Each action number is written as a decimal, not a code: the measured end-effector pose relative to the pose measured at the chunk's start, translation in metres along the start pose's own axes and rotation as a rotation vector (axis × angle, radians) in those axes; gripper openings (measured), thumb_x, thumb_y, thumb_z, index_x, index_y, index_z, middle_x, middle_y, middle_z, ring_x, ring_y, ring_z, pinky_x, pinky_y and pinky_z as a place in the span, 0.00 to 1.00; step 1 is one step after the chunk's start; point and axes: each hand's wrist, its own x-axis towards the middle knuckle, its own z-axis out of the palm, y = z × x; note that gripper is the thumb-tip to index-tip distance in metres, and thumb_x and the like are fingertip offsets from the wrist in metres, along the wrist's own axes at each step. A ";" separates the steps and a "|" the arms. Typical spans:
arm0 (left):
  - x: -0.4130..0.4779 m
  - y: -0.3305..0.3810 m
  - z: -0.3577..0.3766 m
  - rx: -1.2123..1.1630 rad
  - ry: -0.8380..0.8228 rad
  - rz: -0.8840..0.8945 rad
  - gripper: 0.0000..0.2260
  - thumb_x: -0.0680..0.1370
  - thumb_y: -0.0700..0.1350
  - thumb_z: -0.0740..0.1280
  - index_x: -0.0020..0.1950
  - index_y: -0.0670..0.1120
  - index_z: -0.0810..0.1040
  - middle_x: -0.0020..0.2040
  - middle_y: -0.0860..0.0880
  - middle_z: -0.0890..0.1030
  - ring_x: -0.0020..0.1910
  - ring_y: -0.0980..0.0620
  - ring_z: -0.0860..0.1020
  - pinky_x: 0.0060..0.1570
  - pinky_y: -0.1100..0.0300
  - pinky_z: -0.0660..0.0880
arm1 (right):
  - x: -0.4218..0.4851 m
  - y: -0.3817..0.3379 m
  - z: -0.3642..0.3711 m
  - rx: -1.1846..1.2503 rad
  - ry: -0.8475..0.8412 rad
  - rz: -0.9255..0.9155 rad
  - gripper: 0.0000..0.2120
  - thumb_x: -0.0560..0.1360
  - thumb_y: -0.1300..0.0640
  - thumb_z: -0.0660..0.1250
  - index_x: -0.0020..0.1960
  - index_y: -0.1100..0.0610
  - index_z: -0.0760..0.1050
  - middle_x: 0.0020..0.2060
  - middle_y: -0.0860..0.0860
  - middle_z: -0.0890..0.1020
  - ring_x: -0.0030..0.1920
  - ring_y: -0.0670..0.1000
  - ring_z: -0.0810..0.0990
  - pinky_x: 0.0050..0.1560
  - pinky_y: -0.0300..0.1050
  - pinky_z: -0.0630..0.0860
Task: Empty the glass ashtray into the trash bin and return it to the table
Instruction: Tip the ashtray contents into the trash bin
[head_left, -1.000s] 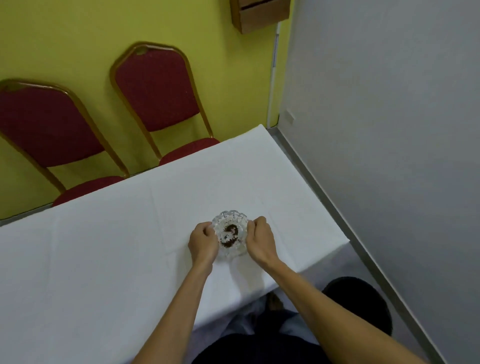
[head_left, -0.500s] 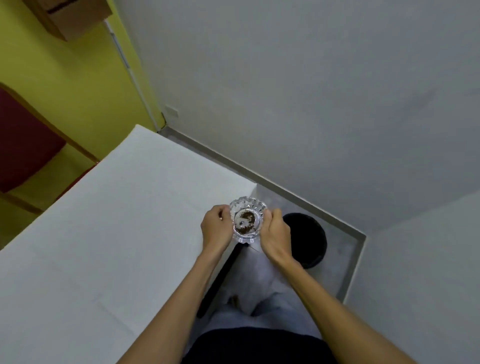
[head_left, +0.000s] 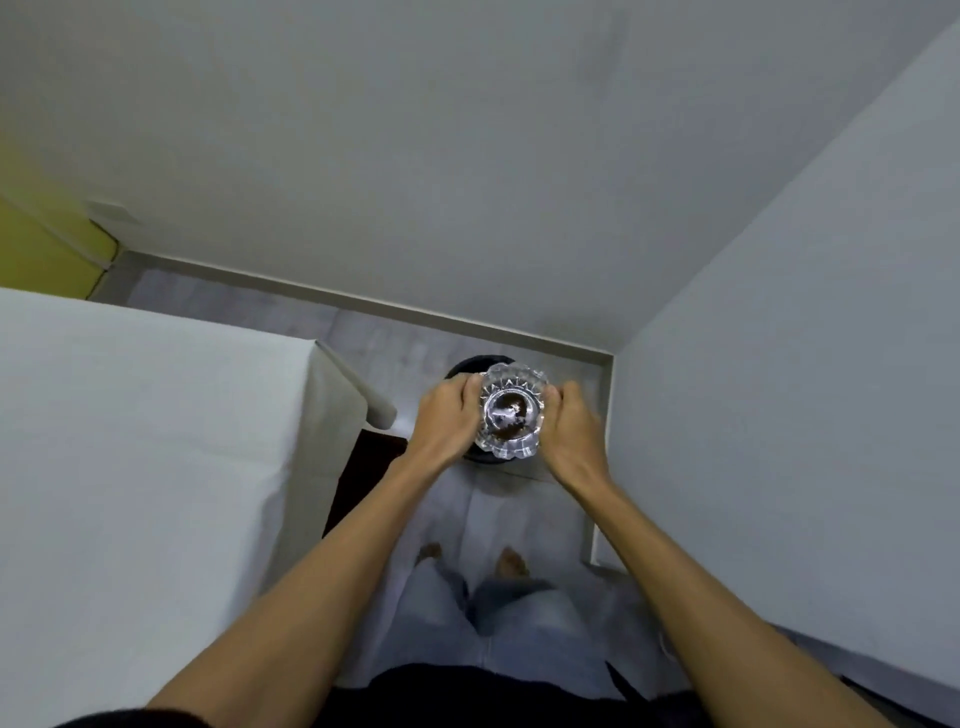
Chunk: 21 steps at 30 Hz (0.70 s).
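The glass ashtray is round, scalloped and clear, with dark brown ash in its bowl. It is held level in the air between both hands. My left hand grips its left rim and my right hand grips its right rim. Directly beneath it stands the black trash bin, mostly hidden by the ashtray and my hands; only part of its rim shows. The table, covered with a white cloth, lies to the left.
Grey walls meet in a corner just beyond the bin, one ahead and one close on the right. A grey floor strip runs between table and wall. My legs and bare feet are below the ashtray. A yellow wall shows at far left.
I have turned right, away from the table. Both hands carried the ashtray off the table's corner and it now hangs over the bin. The red chairs have left the view.
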 end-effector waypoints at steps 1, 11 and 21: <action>0.007 -0.002 0.012 0.008 -0.005 0.005 0.18 0.85 0.48 0.55 0.50 0.40 0.81 0.45 0.42 0.84 0.46 0.44 0.80 0.44 0.59 0.68 | 0.009 0.013 0.003 0.010 -0.007 0.008 0.16 0.84 0.48 0.52 0.49 0.58 0.71 0.42 0.53 0.78 0.43 0.57 0.78 0.42 0.50 0.72; 0.107 -0.134 0.137 0.065 -0.011 -0.080 0.18 0.85 0.48 0.55 0.55 0.41 0.81 0.49 0.42 0.84 0.50 0.44 0.80 0.44 0.62 0.66 | 0.105 0.145 0.133 0.055 -0.065 0.033 0.15 0.83 0.49 0.55 0.53 0.58 0.74 0.42 0.49 0.79 0.42 0.51 0.78 0.41 0.46 0.71; 0.218 -0.294 0.244 0.036 0.064 -0.043 0.18 0.85 0.50 0.51 0.48 0.41 0.74 0.41 0.48 0.78 0.41 0.50 0.76 0.41 0.59 0.66 | 0.198 0.259 0.292 0.161 -0.055 -0.019 0.14 0.83 0.49 0.56 0.51 0.56 0.75 0.36 0.43 0.79 0.36 0.38 0.78 0.36 0.32 0.72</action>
